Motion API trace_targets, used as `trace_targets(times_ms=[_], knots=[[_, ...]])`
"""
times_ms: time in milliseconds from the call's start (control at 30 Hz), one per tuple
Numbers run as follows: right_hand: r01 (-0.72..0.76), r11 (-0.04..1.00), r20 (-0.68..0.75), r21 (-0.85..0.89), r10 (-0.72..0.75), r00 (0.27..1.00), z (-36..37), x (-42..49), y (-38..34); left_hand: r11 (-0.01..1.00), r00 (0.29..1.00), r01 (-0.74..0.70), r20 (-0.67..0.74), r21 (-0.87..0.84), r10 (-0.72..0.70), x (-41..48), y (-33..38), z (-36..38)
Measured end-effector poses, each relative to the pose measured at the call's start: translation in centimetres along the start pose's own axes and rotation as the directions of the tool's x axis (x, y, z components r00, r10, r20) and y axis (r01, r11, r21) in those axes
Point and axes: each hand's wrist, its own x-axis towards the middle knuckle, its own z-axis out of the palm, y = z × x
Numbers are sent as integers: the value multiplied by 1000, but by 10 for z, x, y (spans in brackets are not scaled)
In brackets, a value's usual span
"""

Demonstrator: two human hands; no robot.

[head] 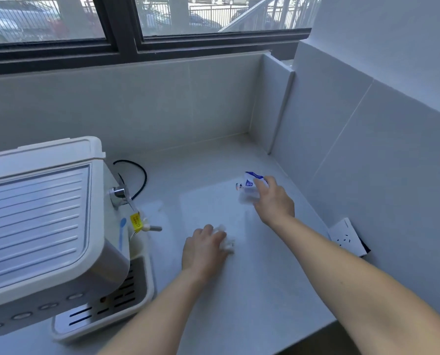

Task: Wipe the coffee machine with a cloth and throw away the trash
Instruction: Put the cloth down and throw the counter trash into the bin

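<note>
A cream coffee machine [42, 221] stands at the left of the white counter [213, 290], its steam wand and a yellow tag sticking out on the right side. My left hand [204, 248] rests on the counter, fingers closed over a crumpled white tissue [228, 242]. Farther back and to the right, my right hand [272, 198] grips a white packet with blue print [248, 187], held just above the counter.
A black power cord [139, 175] loops behind the machine. The drip tray [106, 311] juts out at the machine's front. A white wall socket [345, 237] sits on the right wall. Tiled walls close the counter at the back and right; a window runs above.
</note>
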Motion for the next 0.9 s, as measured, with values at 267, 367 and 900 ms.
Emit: trace_targets(times_ms=[267,367,900], knots=[[10,995,59,-97,-4,998,7,25,4,998,1000,18,3,-56,-18,13,-8,-4],[32,991,25,-134,-28,999,10,28,8,998,1000,30,4,-60,-30,15,-8,-4],[66,998,-117,-10,-67,991,3,7,15,985,997,69,-33,-159,-75,-1,3,-21]])
